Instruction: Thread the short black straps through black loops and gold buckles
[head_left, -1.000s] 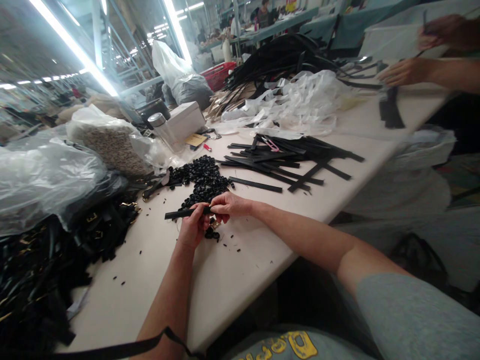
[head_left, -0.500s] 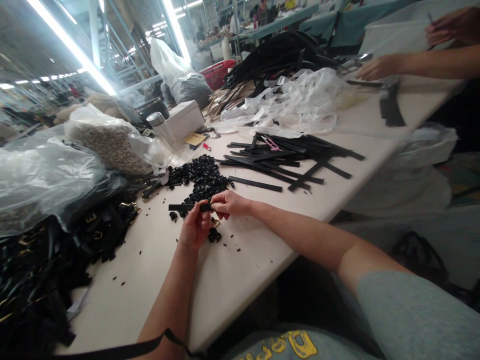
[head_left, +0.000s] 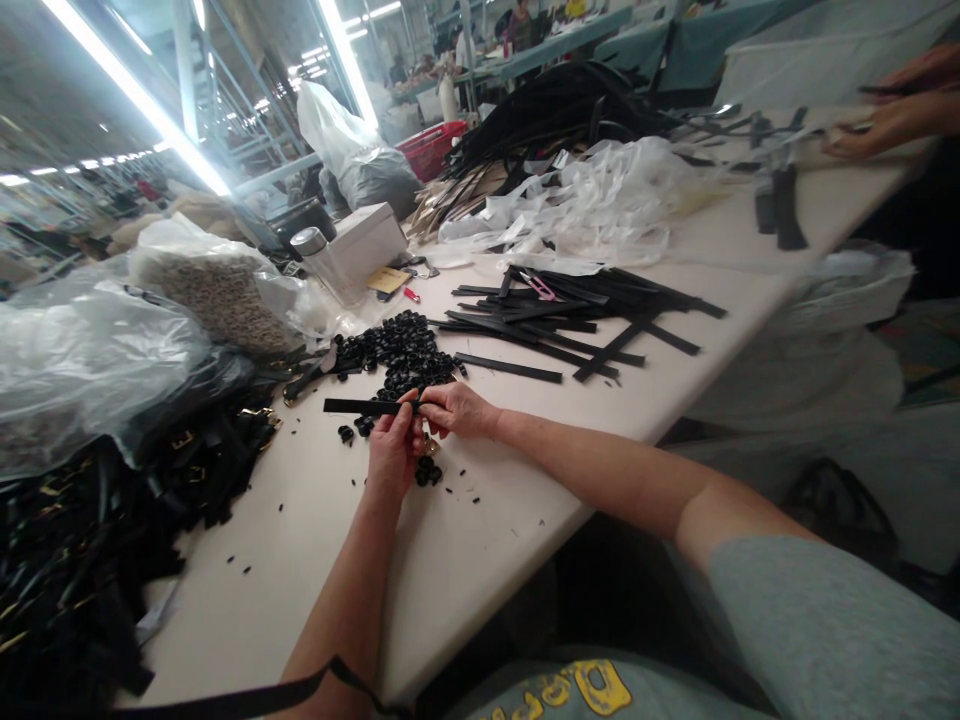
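Note:
Between both hands is a flat black strap point(head_left: 360, 406), its long end sticking out to the left. My left hand point(head_left: 394, 435) pinches it near the middle. At the strap's right end, the fingers of my right hand point(head_left: 456, 408) are closed on it; the very tip is hidden by them. A bit of gold-coloured metal point(head_left: 429, 445) shows just below my fingers, and I cannot tell whether it is joined to the strap. Behind the hands lies a heap of small black loops point(head_left: 409, 350). A few more black loops point(head_left: 427, 472) sit just below.
Loose black straps point(head_left: 555, 320) with pink-handled snips point(head_left: 540, 286) lie to the right. Black straps with gold buckles point(head_left: 97, 540) are piled at left beside plastic bags point(head_left: 97, 340). A bottle point(head_left: 322, 260) and white box point(head_left: 367, 240) stand behind. A co-worker's hands point(head_left: 892, 110) are at far right.
More of the strap now sticks out left of my left hand, and my fingers have come closer together. The co-worker's hands have moved right, and another short black piece hangs near the table's edge.

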